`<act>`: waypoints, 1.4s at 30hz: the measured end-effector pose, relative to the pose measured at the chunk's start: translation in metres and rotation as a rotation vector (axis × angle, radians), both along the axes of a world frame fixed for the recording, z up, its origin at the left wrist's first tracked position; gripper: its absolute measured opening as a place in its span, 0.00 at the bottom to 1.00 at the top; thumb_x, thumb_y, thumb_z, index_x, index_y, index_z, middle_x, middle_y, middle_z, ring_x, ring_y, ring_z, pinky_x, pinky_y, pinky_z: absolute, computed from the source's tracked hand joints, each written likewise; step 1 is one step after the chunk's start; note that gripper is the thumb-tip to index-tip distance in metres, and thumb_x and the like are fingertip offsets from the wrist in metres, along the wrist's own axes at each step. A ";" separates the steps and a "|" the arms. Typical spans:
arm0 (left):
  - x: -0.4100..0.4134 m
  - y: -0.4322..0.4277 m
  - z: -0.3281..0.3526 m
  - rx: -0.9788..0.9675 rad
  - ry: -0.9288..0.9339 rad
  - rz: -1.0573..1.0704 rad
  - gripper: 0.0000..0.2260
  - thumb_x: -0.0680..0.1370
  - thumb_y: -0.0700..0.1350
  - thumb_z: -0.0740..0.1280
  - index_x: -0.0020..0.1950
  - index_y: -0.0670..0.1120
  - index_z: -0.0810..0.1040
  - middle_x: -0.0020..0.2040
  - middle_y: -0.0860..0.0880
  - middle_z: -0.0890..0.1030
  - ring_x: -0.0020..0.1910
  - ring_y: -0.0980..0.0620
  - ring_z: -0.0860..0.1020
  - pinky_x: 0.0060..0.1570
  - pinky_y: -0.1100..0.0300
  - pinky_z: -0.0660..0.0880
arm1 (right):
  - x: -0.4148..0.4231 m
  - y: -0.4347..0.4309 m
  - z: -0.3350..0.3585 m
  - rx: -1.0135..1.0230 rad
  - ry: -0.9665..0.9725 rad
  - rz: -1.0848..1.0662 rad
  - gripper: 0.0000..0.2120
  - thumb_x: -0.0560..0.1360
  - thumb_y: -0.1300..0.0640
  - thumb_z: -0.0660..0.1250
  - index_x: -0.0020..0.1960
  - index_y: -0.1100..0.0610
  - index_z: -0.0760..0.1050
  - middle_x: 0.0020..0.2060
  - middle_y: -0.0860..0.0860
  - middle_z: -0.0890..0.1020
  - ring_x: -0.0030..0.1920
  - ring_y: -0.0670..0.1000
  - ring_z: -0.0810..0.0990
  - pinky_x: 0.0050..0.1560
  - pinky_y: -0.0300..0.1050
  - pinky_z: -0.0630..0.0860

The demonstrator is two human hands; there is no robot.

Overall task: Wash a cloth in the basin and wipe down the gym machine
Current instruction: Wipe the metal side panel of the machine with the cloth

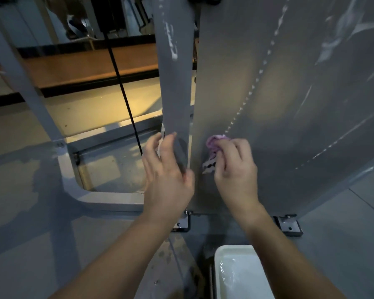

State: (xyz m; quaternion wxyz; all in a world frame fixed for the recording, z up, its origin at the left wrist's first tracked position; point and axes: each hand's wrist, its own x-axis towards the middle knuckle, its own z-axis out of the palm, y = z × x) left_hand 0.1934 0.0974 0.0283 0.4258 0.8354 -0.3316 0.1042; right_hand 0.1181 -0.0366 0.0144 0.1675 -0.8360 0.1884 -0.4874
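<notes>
My right hand (235,167) is curled around a bunched purple cloth (214,145), pressing it low on the broad grey panel (289,104) of the gym machine; the cloth pokes out above and to the left of my knuckles, with a pale patterned edge hanging below. My left hand (166,173) grips the lower end of the grey upright post (175,83) just beside the panel, fingers wrapped around its left edge and thumb lying along its front face. Both hands sit near the foot of the machine, close together but apart. Wet streaks and a dotted line of droplets run up the panel above the cloth. A black cable (123,91) hangs to the left of the post. The white basin (242,275) stands on the floor below my right forearm, water glinting inside. Metal foot brackets (288,225) hold the panel's base to the grey floor.
</notes>
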 end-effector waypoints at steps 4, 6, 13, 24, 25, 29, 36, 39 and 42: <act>0.000 -0.016 0.014 -0.168 0.231 0.060 0.45 0.76 0.52 0.75 0.83 0.52 0.48 0.77 0.54 0.53 0.77 0.48 0.62 0.75 0.54 0.63 | -0.007 -0.010 -0.011 -0.168 0.176 0.040 0.14 0.76 0.69 0.69 0.61 0.61 0.80 0.53 0.55 0.77 0.52 0.57 0.81 0.48 0.48 0.82; -0.003 -0.026 0.018 -0.176 0.286 0.069 0.49 0.75 0.56 0.76 0.83 0.52 0.45 0.77 0.54 0.54 0.77 0.50 0.61 0.74 0.56 0.62 | -0.018 -0.015 -0.033 -0.225 0.426 0.109 0.17 0.74 0.67 0.72 0.61 0.56 0.78 0.52 0.53 0.76 0.49 0.59 0.81 0.36 0.52 0.81; 0.013 -0.047 0.016 -0.202 0.264 0.201 0.43 0.71 0.56 0.79 0.77 0.49 0.57 0.72 0.47 0.62 0.72 0.44 0.65 0.71 0.40 0.69 | -0.027 -0.037 0.050 -0.194 0.070 -0.060 0.11 0.80 0.64 0.62 0.58 0.62 0.81 0.52 0.57 0.78 0.49 0.56 0.79 0.44 0.47 0.77; 0.015 -0.054 0.017 -0.246 0.278 0.225 0.43 0.69 0.51 0.81 0.76 0.47 0.60 0.71 0.45 0.63 0.73 0.43 0.63 0.74 0.43 0.65 | -0.025 -0.039 0.040 -0.261 0.246 0.008 0.14 0.76 0.68 0.68 0.60 0.59 0.79 0.50 0.56 0.77 0.46 0.60 0.80 0.37 0.51 0.79; 0.017 -0.054 0.018 -0.238 0.287 0.226 0.42 0.69 0.51 0.81 0.76 0.47 0.61 0.71 0.46 0.63 0.73 0.43 0.63 0.74 0.44 0.65 | -0.022 -0.039 0.045 -0.261 0.172 -0.022 0.13 0.76 0.69 0.67 0.60 0.61 0.79 0.50 0.58 0.77 0.47 0.61 0.80 0.40 0.51 0.79; 0.020 -0.054 0.021 -0.205 0.288 0.226 0.43 0.68 0.52 0.82 0.75 0.47 0.62 0.71 0.46 0.64 0.73 0.43 0.63 0.74 0.44 0.65 | -0.019 -0.034 0.001 -0.324 0.355 0.073 0.18 0.75 0.67 0.69 0.64 0.60 0.78 0.56 0.56 0.77 0.51 0.59 0.79 0.39 0.52 0.81; 0.017 -0.056 0.022 -0.189 0.262 0.246 0.43 0.69 0.51 0.81 0.76 0.45 0.61 0.71 0.45 0.63 0.72 0.43 0.63 0.72 0.48 0.63 | -0.023 -0.042 0.034 -0.272 0.302 0.099 0.14 0.78 0.64 0.67 0.63 0.59 0.79 0.54 0.55 0.77 0.50 0.57 0.81 0.39 0.54 0.81; 0.017 -0.056 0.020 -0.179 0.262 0.246 0.43 0.70 0.51 0.81 0.77 0.45 0.60 0.72 0.45 0.63 0.72 0.43 0.62 0.72 0.47 0.63 | -0.020 -0.039 0.029 -0.201 0.190 0.049 0.15 0.80 0.64 0.63 0.65 0.61 0.78 0.57 0.56 0.78 0.55 0.59 0.80 0.46 0.57 0.81; 0.017 -0.055 0.019 -0.186 0.254 0.237 0.43 0.70 0.51 0.81 0.77 0.45 0.60 0.72 0.44 0.63 0.71 0.41 0.63 0.71 0.46 0.63 | -0.022 -0.032 -0.011 -0.305 0.478 0.166 0.17 0.78 0.64 0.66 0.66 0.59 0.77 0.56 0.55 0.77 0.53 0.59 0.78 0.35 0.57 0.81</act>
